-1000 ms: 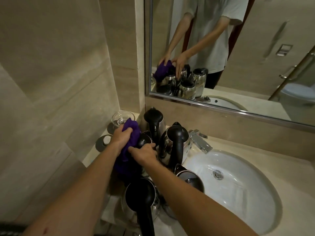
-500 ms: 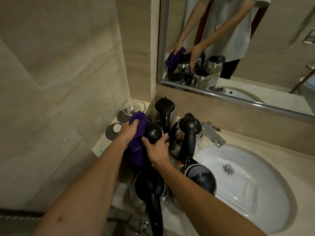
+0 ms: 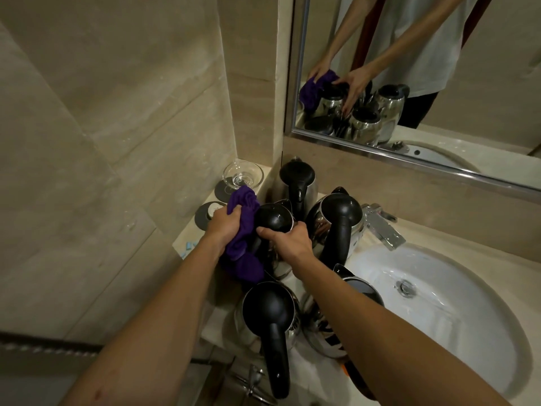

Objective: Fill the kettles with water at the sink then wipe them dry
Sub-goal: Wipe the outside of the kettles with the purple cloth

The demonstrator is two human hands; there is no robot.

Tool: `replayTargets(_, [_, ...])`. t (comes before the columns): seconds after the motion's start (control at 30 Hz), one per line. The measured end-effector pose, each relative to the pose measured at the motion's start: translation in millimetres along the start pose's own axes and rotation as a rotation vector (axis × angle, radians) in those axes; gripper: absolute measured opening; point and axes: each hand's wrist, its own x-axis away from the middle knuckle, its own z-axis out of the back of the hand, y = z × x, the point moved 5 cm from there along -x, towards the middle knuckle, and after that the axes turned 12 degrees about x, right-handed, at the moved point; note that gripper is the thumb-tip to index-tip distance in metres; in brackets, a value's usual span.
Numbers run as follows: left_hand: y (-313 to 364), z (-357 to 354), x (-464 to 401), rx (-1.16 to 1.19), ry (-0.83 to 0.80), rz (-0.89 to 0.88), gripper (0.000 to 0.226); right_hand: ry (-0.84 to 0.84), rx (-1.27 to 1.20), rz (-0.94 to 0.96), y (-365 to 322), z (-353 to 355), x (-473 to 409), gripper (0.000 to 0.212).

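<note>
While left hand (image 3: pixel 227 227) fingers clench purple cloth (image 3: pixel 243 244) | right hand (image 3: pixel 288 240) fingers grasp kettle (image 3: pixel 273 221)

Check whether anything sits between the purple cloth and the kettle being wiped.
Nothing visible does. The left hand grips the purple cloth right against the side of the kettle, while the right hand holds that kettle from the other side. Four more kettles crowd around it, none between cloth and kettle.

Your left hand (image 3: pixel 224 227) clenches a crumpled purple cloth (image 3: pixel 243 230); your right hand (image 3: pixel 288 240) curls over a black-lidded steel kettle (image 3: pixel 273 219), both arms outstretched.
</note>
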Motion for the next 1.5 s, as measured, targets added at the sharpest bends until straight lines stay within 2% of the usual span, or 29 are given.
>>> replayTargets(0.13, [3, 2, 5, -0.093, 0.022, 0.062, 0.047, -0.012, -0.015, 0.011, 2, -1, 0, 0.089])
replayTargets(0.23, [5, 4, 7, -0.079, 0.044, 0.107, 0.051, -0.012, -0.028, 0.023, -1, 1, 2, 0.088])
replayTargets(0.33, [3, 4, 6, 0.0, 0.039, 0.17, 0.06, -0.037, -0.026, 0.016, 0, 0, 0, 0.09])
replayTargets(0.43, [2, -3, 6, 0.189, 0.007, 0.277, 0.04, -0.022, -0.033, 0.023, 3, -2, -2, 0.092])
replayTargets(0.53, [-1, -8, 3, 0.299, -0.036, 0.358, 0.042, -0.004, -0.043, 0.024, 7, -6, -5, 0.096])
replayTargets(0.67, [-18, -10, 3, 0.368, 0.004, 0.333, 0.044, 0.022, -0.057, 0.037, 8, -8, -9, 0.1])
replayTargets(0.87, [-25, -13, 8, 0.34, 0.036, 0.27, 0.042, -0.01, -0.05, 0.064, 0, 0, -14, 0.086])
replayTargets(1.0, [-20, -14, 13, 0.308, 0.048, 0.246, 0.028, -0.038, -0.044, 0.077, -2, 3, -15, 0.084])
replayTargets(1.1, [-22, -13, 11, 0.264, 0.054, 0.236, 0.043, -0.041, -0.026, 0.082, -2, 5, -16, 0.083])
replayTargets(1.3, [-26, -11, 10, 0.164, 0.08, 0.21, 0.058, -0.058, -0.009, 0.088, -8, 10, -20, 0.079])
replayTargets(1.4, [-23, -10, 15, 0.144, 0.094, 0.218, 0.054, -0.08, -0.001, 0.089, -8, 13, -21, 0.078])
replayTargets(1.5, [-18, -9, 18, 0.227, 0.099, 0.256, 0.042, -0.092, 0.004, 0.095, -10, 14, -21, 0.084])
